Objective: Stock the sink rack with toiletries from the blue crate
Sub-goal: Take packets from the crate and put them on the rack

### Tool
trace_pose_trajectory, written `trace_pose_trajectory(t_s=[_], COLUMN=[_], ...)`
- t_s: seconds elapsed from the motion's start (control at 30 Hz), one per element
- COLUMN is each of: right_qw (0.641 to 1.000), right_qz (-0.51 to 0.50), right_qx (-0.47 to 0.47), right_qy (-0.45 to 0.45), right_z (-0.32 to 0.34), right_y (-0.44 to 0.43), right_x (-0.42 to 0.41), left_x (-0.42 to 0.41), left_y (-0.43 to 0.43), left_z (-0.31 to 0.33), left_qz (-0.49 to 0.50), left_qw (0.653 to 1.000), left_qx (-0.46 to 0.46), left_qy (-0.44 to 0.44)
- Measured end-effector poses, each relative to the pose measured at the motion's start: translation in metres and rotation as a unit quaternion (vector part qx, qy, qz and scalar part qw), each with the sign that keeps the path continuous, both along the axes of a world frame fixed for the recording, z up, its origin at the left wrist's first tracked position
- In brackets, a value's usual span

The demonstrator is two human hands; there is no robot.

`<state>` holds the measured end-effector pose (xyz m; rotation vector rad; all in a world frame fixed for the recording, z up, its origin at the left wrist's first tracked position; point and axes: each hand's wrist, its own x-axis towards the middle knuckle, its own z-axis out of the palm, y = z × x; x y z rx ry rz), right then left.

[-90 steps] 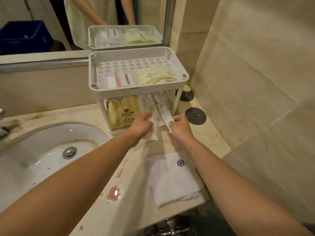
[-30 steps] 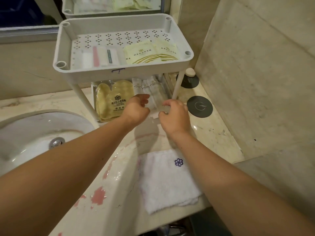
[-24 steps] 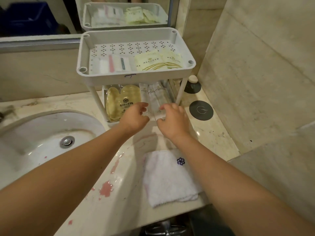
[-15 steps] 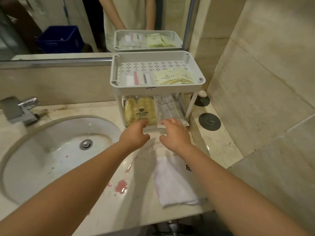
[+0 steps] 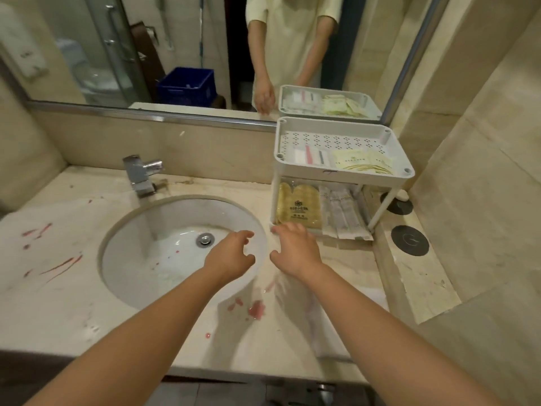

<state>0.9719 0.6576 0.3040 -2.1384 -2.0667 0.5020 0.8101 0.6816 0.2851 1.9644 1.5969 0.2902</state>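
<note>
As we look down, towel [image 5: 322,332]: white, blurred, on counter under R forearm.
L hand [image 5: 231,256]: empty, fingers loose, over R rim of sink [image 5: 164,259].
R hand [image 5: 295,247]: empty, fingers relaxed, just in front of rack [image 5: 345,175]; touching it or not, we can't tell.
rack: white, 2 tiers, on counter R of sink.
lower tier: yellow pack [image 5: 297,206] L, long clear sachets [image 5: 344,215] R, ends past front edge.
upper tier: striped packets [image 5: 311,156] L, pale sachets [image 5: 364,164] R.
blue crate [image 5: 187,86]: seen only in mirror, well apart from rack.
</note>
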Motion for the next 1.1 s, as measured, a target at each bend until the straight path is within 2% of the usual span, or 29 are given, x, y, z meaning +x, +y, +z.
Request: trace_pose_trajectory(t_s=[0.57,1.1], right_qw=[0.986,0.939], right_qz=[0.167,0.343], right_qx=[0.02,0.023], right_qy=[0.014,0.023], right_z=[0.016,0.014], right_y=[-0.021,-0.096], right_x=[-0.196,-0.406], left_x=[-0.204,-0.401], left_y=[-0.067,-0.194], left_z=[0.013,0.017], left_qz=[0.188,0.334], left_qw=[0.982,0.943], left_qx=[-0.007,-0.016], left_qy=[-0.018,0.0])
